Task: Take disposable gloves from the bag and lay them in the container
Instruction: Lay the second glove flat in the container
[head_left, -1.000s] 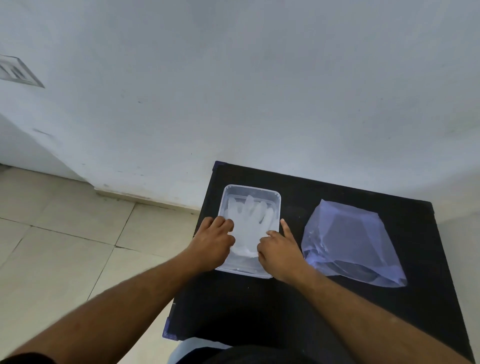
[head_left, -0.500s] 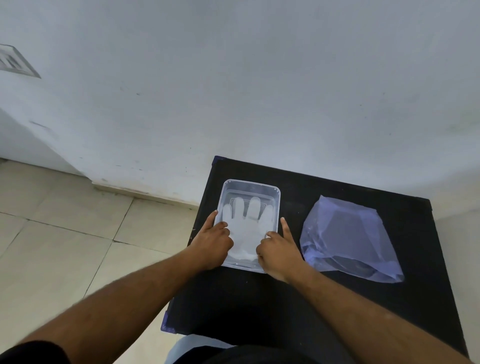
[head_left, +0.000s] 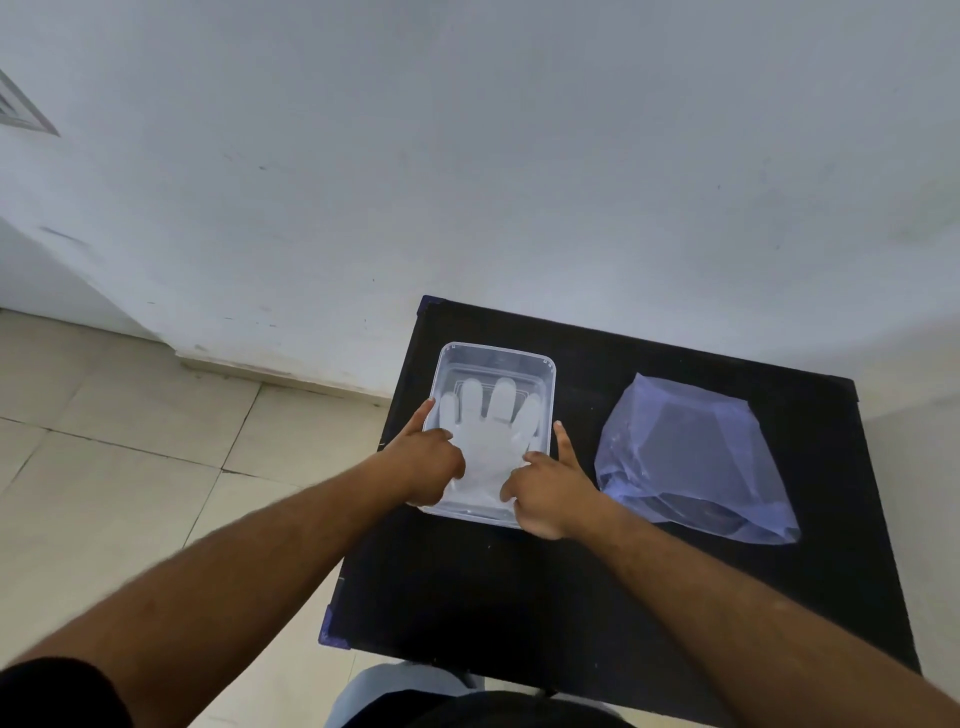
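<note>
A clear rectangular plastic container (head_left: 497, 354) sits on the left part of a black table (head_left: 519, 592). A translucent white disposable glove (head_left: 491, 434) lies flat inside it, fingers spread and pointing away from me. My left hand (head_left: 427, 462) grips the glove's cuff at its left side, index finger stretched along the container's left wall. My right hand (head_left: 551, 486) grips the cuff's right side, index finger along the right wall. To the right lies the bluish transparent bag (head_left: 685, 462), touched by neither hand.
The table stands against a white wall (head_left: 519, 182); beige floor tiles (head_left: 130, 467) lie to its left. My knees show below the table's near edge.
The glove has been spread flat in the container, with its fingers now clearly laid out. Both hands have slid back toward the cuff end, and the view has shifted slightly.
</note>
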